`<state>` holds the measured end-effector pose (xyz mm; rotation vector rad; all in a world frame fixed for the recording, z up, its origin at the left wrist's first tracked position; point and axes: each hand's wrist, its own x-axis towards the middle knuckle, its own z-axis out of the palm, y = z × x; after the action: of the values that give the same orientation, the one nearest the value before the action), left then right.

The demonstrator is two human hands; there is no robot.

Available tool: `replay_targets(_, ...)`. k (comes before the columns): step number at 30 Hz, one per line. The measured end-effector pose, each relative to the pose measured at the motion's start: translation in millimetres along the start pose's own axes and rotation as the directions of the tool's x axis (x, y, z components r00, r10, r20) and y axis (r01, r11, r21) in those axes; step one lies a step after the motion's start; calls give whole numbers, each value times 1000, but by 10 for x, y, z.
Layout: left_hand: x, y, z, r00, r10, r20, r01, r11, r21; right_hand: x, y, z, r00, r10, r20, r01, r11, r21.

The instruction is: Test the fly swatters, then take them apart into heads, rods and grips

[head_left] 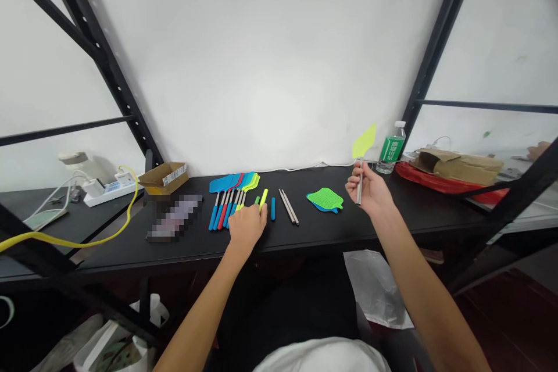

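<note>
My left hand [247, 224] is closed on a yellow handle grip [264, 197], which sticks up from its fingers over the table. My right hand [371, 190], raised at the right, grips the metal rod [360, 183] of a fly swatter with a yellow head [364, 142]; the rod's lower end is bare. Several fly swatters [231, 183] with blue, red and yellow heads lie in a row left of my left hand. Beside that hand are a blue handle grip [273, 209] and a partly covered green grip [257, 200]. Metal rods [288, 207] lie right of them.
Green and blue swatter heads [325, 200] are stacked on the black table [244, 247]. A water bottle [391, 148] stands at the back right, near a torn cardboard package [462, 165]. At left are a small open box [163, 179], a power strip [111, 190] and a yellow cable [87, 242].
</note>
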<state>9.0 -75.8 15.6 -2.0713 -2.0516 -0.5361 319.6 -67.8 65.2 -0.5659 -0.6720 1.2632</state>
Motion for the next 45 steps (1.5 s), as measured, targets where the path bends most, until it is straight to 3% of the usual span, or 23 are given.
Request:
replay_targets(6, -48, 37, 119, 1000, -10, 9, 9, 996, 90, -12, 111, 69, 999, 40, 18, -39, 998, -55)
replay_targets(11, -31, 27, 14, 999, -28, -17, 30, 997, 74, -62, 170, 144, 993, 101, 60, -98, 994, -43)
replay_targets(14, -45, 67, -144, 998, -19, -58, 15, 997, -75, -136, 229, 227, 970, 177, 166, -166, 983, -81)
replay_targets(16, -63, 115, -258, 998, 34, -44, -46, 953, -299, -205, 302, 298, 934, 259, 247, -236, 965, -116)
replay_targets(18, -85, 176, -352, 992, 123, -5, -104, 813, -573, -291, 407, 381, 872, 357, 335, -315, 933, -172)
replay_targets(21, -120, 277, -439, 960, 273, 68, -80, 499, -863, -450, 598, 516, 737, 496, 459, -424, 868, -258)
replay_targets(24, -148, 357, -474, 934, 347, 85, -8, 258, -966, -610, 761, 640, 598, 590, 543, -497, 804, -326)
replay_targets(26, -160, 383, -479, 944, 324, 56, 2, 165, -986, -690, 830, 702, 559, 603, 569, -496, 793, -353)
replay_targets(28, -167, 388, -470, 958, 287, 25, -8, 112, -994, -737, 867, 743, 594, 560, 578, -438, 827, -352)
replay_targets(33, -201, 399, -417, 974, 223, -23, -42, 81, -996, -768, 892, 786, 741, 386, 549, -184, 904, -386)
replay_targets(38, -230, 445, -420, 988, 146, -55, -61, 38, -997, -833, 904, 830, 781, 291, 553, 23, 871, -491)
replay_targets(41, -118, 292, -535, 997, -58, -60, -63, -46, -997, -868, 931, 823, 797, 223, 561, 173, 806, -566)
replay_targets(43, 2, 86, -659, 933, -347, -93, -149, -140, -979, -808, 959, 766, 830, 177, 529, 227, 759, -611)
replay_targets(45, 105, -122, -783, 841, -511, -176, -272, -119, -955, -640, 995, 662, 885, 133, 447, 217, 732, -646)
